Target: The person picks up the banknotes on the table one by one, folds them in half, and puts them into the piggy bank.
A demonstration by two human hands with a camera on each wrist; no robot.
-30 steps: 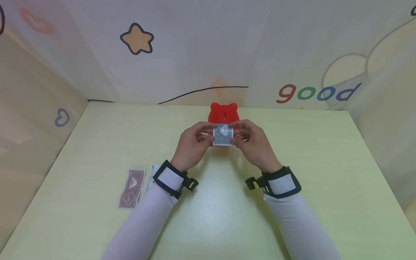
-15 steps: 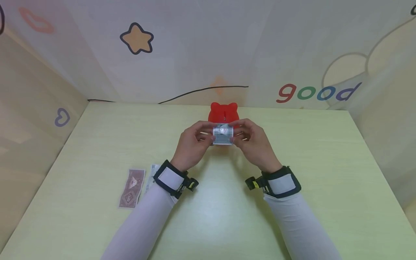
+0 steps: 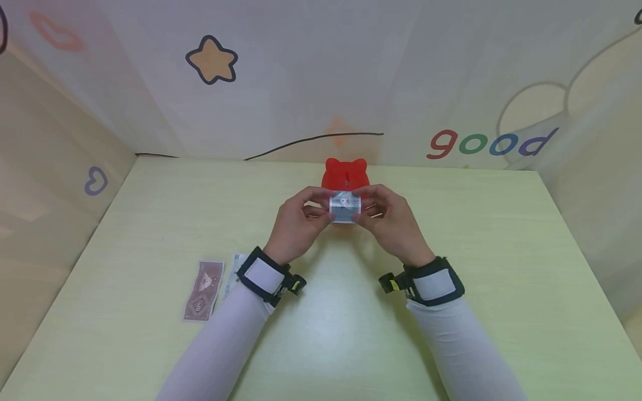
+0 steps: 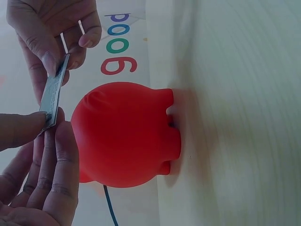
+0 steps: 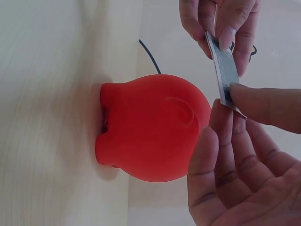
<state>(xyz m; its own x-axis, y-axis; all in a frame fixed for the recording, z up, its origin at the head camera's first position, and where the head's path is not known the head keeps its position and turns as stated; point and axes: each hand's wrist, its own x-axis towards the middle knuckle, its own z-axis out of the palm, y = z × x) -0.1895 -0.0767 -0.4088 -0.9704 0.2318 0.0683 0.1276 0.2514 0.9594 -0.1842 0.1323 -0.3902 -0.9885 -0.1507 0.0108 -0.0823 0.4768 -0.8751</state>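
Note:
A folded banknote (image 3: 345,208), grey-blue with a pale border, is held up between both hands. My left hand (image 3: 299,221) pinches its left end between thumb and fingers. At the right end my right hand (image 3: 390,221) pinches it the same way. Just behind the note stands a red piggy bank (image 3: 346,175) with a slot along its top; hands and note cover its lower part in the head view. Both wrist views show the note (image 4: 52,94) above and apart from the piggy bank (image 5: 153,127), which rests upright on its feet.
On the table (image 3: 476,250), left of my left forearm, lies a purplish banknote (image 3: 204,291). A pale bluish banknote (image 3: 234,274) beside it is partly hidden by the wrist strap. A printed curtain (image 3: 311,72) rises behind the table's far edge.
The hands stay almost in place with the note between them. The note tilts slightly, so its printed face looks different from a second ago.

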